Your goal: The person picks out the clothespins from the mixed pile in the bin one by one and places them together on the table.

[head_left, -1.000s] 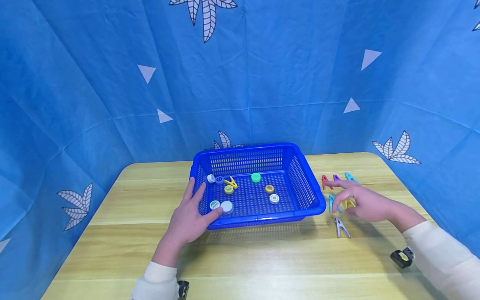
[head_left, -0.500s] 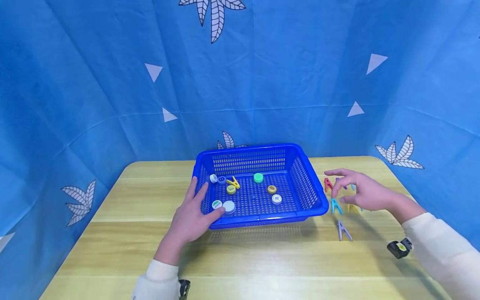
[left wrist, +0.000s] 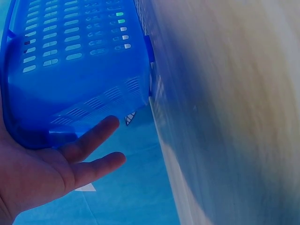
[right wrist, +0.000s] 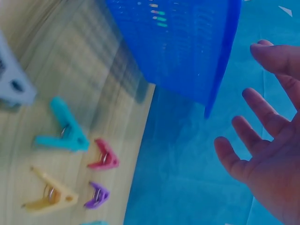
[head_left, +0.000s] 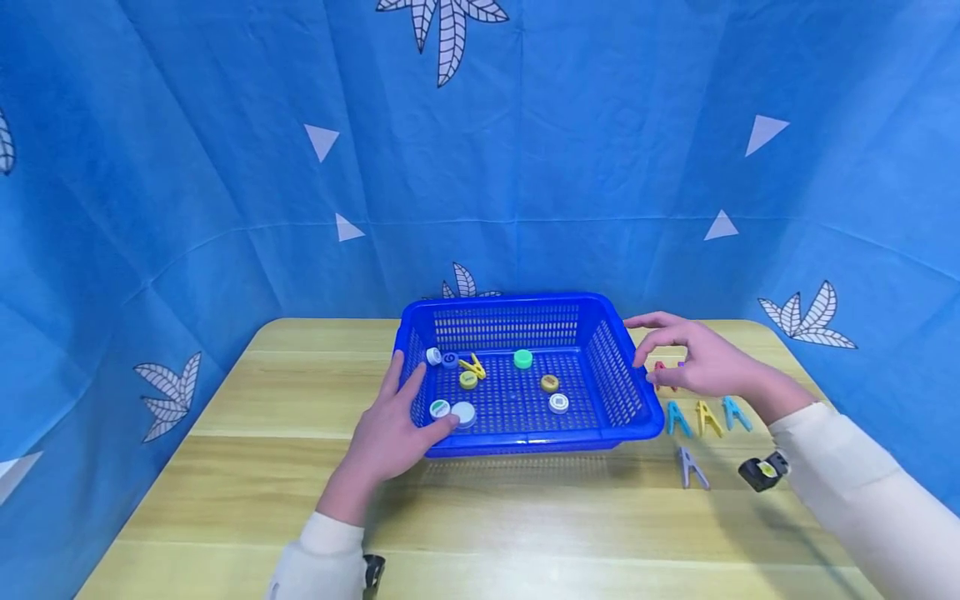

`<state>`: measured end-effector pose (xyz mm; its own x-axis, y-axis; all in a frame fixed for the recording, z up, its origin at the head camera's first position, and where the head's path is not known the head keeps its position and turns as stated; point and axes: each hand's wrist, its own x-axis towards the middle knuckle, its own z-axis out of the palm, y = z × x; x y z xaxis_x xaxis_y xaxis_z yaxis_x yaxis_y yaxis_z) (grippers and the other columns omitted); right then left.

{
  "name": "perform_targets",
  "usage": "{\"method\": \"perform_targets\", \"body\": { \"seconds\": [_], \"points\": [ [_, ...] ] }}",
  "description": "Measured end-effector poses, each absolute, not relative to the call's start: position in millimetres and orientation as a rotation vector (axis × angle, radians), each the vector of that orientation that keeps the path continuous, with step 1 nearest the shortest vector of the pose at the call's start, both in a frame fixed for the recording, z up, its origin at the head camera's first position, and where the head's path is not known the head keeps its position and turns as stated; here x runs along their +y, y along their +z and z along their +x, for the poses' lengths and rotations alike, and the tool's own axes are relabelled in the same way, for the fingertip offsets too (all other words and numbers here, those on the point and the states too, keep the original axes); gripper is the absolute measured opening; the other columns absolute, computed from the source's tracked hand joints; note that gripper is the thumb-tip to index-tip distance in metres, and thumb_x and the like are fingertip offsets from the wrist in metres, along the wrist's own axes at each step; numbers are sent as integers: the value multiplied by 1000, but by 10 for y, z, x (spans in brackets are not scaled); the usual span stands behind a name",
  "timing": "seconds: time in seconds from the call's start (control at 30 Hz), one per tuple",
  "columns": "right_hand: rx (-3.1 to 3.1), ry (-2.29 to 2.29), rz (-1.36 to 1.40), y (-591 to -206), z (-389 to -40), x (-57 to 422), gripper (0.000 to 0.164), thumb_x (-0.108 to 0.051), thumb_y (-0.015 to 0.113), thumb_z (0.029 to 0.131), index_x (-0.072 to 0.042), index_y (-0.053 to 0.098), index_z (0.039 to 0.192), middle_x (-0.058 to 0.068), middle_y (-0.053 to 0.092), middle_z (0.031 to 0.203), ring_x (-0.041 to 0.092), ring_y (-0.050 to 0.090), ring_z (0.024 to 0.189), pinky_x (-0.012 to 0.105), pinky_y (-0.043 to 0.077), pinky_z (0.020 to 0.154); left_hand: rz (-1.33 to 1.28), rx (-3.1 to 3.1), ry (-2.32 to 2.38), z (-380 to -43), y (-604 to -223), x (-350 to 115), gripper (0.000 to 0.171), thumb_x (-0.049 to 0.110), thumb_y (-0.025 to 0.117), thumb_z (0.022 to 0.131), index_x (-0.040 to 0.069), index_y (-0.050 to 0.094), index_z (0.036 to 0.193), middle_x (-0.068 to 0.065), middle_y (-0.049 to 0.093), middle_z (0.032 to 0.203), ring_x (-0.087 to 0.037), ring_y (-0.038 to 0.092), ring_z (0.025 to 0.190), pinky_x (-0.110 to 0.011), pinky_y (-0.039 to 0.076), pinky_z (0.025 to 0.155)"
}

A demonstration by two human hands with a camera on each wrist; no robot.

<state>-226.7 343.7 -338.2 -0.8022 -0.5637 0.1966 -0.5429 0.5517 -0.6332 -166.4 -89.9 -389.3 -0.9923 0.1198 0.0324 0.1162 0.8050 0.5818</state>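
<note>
A blue plastic basket (head_left: 525, 437) with slotted sides stands on the table, holding several bottle caps and one yellow clothespin (head_left: 472, 367). My left hand (head_left: 390, 433) rests on its left rim with the fingers spread, the thumb reaching over the front corner close to a white cap (head_left: 463, 414). From the left wrist view, two straight fingers (left wrist: 89, 140) extend past the outside of the basket. Beside the right rim is my right hand (head_left: 697, 358), holding nothing. Its fingers are loosely bent and apart, with a gap between them and the basket wall (right wrist: 187, 56) in the right wrist view.
Right of the basket are more clothespins: a teal one (head_left: 678, 418), a yellow one (head_left: 707, 419), another teal one (head_left: 737, 412), a lavender one (head_left: 692, 468), a red one (right wrist: 104, 155) and a purple one (right wrist: 97, 195). A blue curtain (head_left: 525, 167) hangs behind the table.
My right hand has moved left and away from me, from over the clothespins to the basket's right rim. The left hand stays on the left rim.
</note>
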Motion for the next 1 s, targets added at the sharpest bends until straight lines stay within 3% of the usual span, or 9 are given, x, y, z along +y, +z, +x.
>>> {"method": "perform_targets", "body": {
  "seconds": [0.1, 0.2, 0.23, 0.3, 0.43, 1.0],
  "points": [
    [2711, -1145, -933, -3374, -2299, 3365, 22, 6, 75, 84, -13, 72, 95, 19, 42, 148, 40, 57, 113, 35, 53, 46, 197, 2980, 955, -1669, -3899, -892, 98, 61, 68, 86, 13, 26, 160, -5, -4, 167, -46, 22, 145, -70, 32, 103],
    [2711, -1143, -933, -3385, -2325, 3299, 19, -2, 79, 84, -14, 72, 98, 17, 43, 149, 44, 45, 128, 37, 53, 46, 199, 2980, 952, -1671, -3912, -886, 99, 65, 66, 85, 13, 26, 160, -5, -4, 167, -46, 22, 145, -70, 32, 103],
    [2717, -1136, -941, -3395, -2337, 3280, 19, -5, 80, 84, -15, 72, 99, 15, 44, 148, 45, 37, 134, 40, 56, 54, 198, 2981, 954, -1671, -3918, -884, 100, 66, 66, 85, 14, 26, 160, -5, -4, 167, -46, 22, 145, -70, 32, 103],
    [2720, -1122, -955, -3410, -2358, 3234, 20, -9, 81, 84, -16, 73, 101, 13, 46, 147, 44, 35, 135, 51, 56, 75, 198, 2985, 950, -1671, -3926, -882, 100, 67, 65, 84, 14, 26, 160, -5, -4, 167, -46, 22, 144, -70, 32, 103],
    [2722, -1103, -997, -3450, -2402, 3146, 25, -11, 83, 83, -20, 72, 103, 13, 50, 143, 40, 39, 134, 70, 34, 99, 193, 2991, 944, -1667, -3934, -883, 101, 68, 65, 84, 14, 26, 160, -4, -4, 167, -45, 22, 144, -70, 32, 103],
    [2699, -1058, -976, -3417, -2508, 2806, 28, -19, 85, 80, -26, 73, 104, 8, 53, 139, 35, 41, 131, 69, 35, 101, 182, 3015, 957, -1655, -3939, -890, 96, 60, 69, 86, 13, 27, 159, -5, -2, 167, -46, 24, 143, -69, 34, 103]
  ]
}}
